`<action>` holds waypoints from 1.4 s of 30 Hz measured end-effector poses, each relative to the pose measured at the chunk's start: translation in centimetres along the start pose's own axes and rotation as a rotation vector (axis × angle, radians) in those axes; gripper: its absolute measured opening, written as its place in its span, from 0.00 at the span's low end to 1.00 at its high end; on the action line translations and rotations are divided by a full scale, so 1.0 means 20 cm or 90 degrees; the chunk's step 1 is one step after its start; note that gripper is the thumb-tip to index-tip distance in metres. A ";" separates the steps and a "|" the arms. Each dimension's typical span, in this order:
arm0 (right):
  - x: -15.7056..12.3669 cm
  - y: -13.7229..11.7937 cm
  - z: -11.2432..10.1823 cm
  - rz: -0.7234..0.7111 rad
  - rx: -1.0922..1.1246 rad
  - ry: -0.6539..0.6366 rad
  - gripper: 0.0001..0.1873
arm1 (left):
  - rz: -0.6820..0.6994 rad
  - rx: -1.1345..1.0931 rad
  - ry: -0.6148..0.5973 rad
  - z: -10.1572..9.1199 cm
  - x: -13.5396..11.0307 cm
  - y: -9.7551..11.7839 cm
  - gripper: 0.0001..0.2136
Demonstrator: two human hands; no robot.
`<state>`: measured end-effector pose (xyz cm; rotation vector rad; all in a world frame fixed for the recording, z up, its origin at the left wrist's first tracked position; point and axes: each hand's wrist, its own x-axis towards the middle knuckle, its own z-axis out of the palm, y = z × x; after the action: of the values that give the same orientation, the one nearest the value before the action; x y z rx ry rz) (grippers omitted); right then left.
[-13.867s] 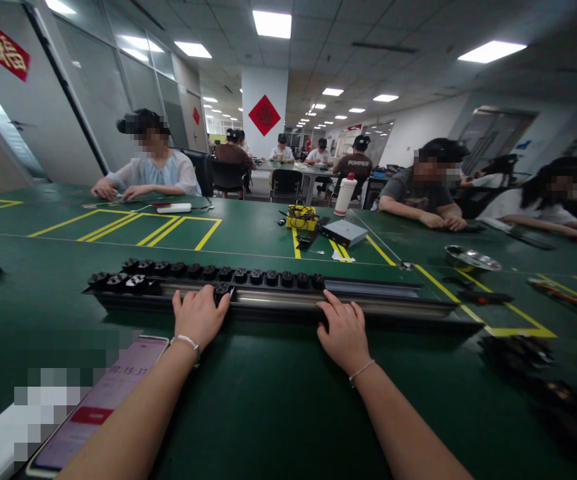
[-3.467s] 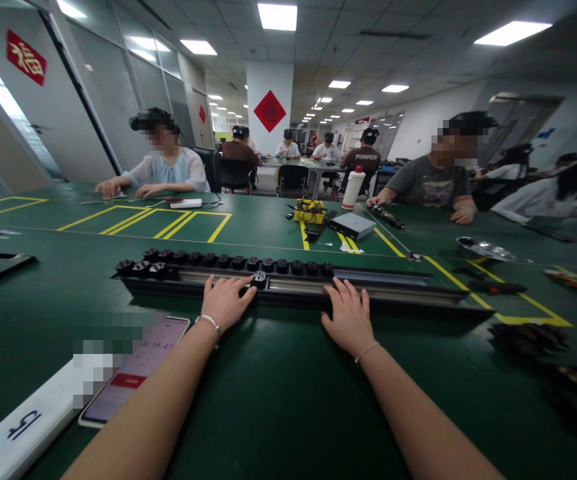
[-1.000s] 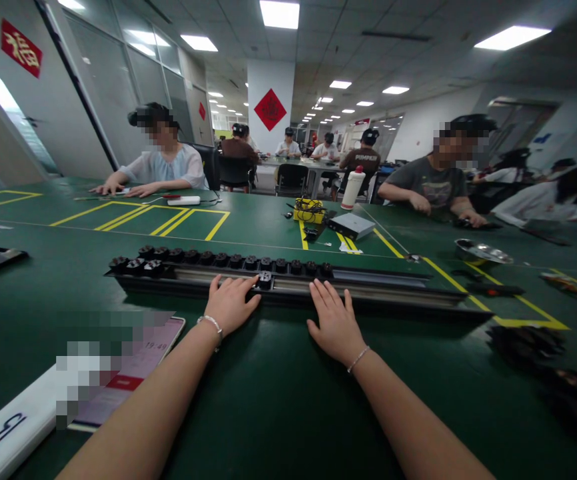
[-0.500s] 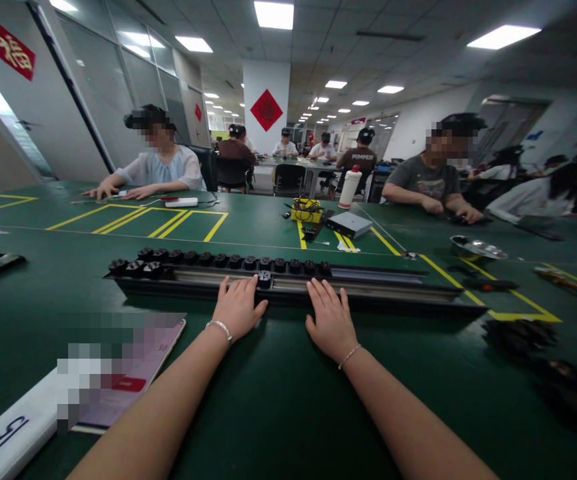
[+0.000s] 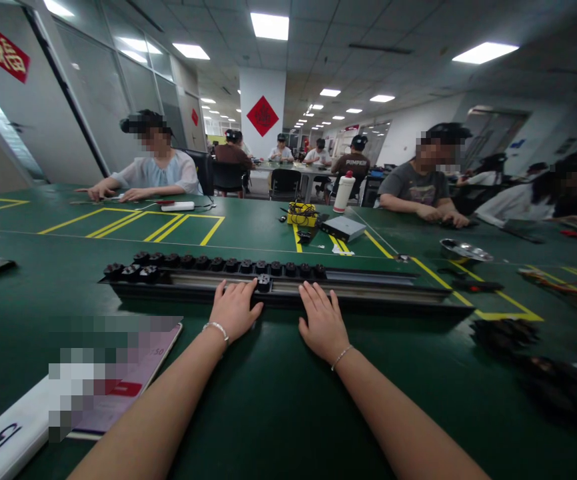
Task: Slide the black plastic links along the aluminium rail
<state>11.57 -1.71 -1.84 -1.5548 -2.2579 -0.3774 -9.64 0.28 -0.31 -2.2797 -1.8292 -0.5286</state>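
Note:
A long black rail [image 5: 388, 290] lies across the green table [image 5: 278, 400] in front of me, with a row of several small black sockets [image 5: 218, 263] along its far side. One loose socket module [image 5: 264, 283] sits in the near channel. My left hand [image 5: 233, 310] rests on the rail just left of that module, fingers stretched flat against it. My right hand [image 5: 321, 322] lies flat on the rail's near edge to the right of the module, fingers apart. Neither hand holds anything.
A phone [image 5: 118, 380] and a white numbered block [image 5: 3, 437] lie at the near left. Dark parts [image 5: 506, 331] sit at the right, with a metal dish [image 5: 463, 251] beyond. A yellow cable bundle [image 5: 302, 215], grey box [image 5: 343, 228] and white bottle [image 5: 342, 193] stand farther back. Other people work at neighbouring tables.
My right hand slid left along the rail toward the loose module. My left hand shifted slightly right, pushing the module along the channel since the oldest frame.

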 end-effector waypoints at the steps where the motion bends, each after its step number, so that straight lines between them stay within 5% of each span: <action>1: 0.00 0.00 0.00 0.003 0.005 0.001 0.33 | -0.003 0.002 0.003 0.00 0.00 0.00 0.25; 42: -0.01 -0.08 -0.04 0.070 0.069 -0.004 0.33 | -0.026 -0.014 0.045 0.02 0.01 0.06 0.21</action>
<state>10.23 -2.74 -1.21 -1.6174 -2.1480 -0.2157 -8.42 0.44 -0.53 -2.2115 -1.8496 -0.6300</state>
